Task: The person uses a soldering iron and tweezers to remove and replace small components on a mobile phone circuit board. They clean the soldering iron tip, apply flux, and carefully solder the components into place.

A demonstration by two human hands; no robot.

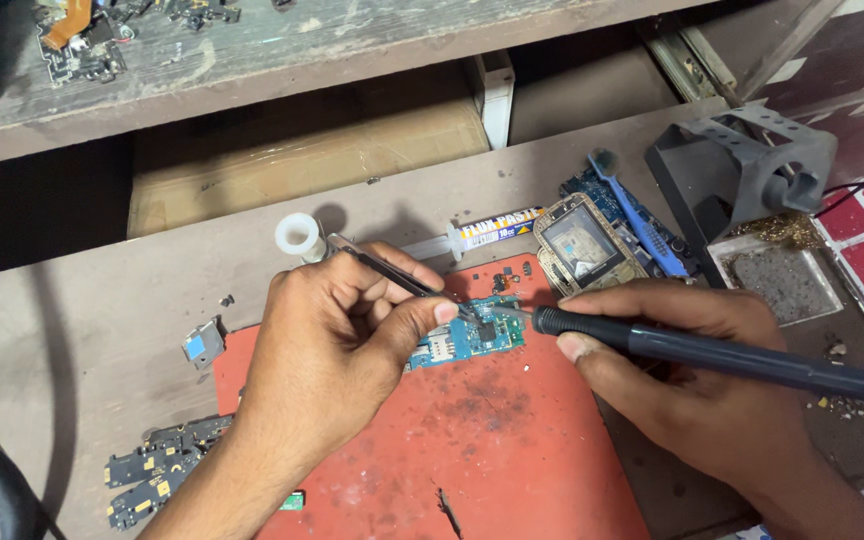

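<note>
**Hands working over a small board on a cluttered surface**

Board (pixel 467 338), blue and small, is lying on a red mat (pixel 472 450) covering part of the brown surface (pixel 72 330). The left hand (pixel 337 345) is pinching tweezers (pixel 392 270) in its grip, tips touching the board. The right hand (pixel 667 375) is closing around a dark iron (pixel 712 352), its tip meeting the board too. A syringe (pixel 487 232), white ring (pixel 300 235), iron stand (pixel 752 160) and dark flex boards (pixel 157 470) are lying around; a worn shelf (pixel 252 60) is running above.

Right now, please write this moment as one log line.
left hand: holds tweezers | right hand: holds soldering iron | both tips: on blue circuit board | board: on red mat
</note>
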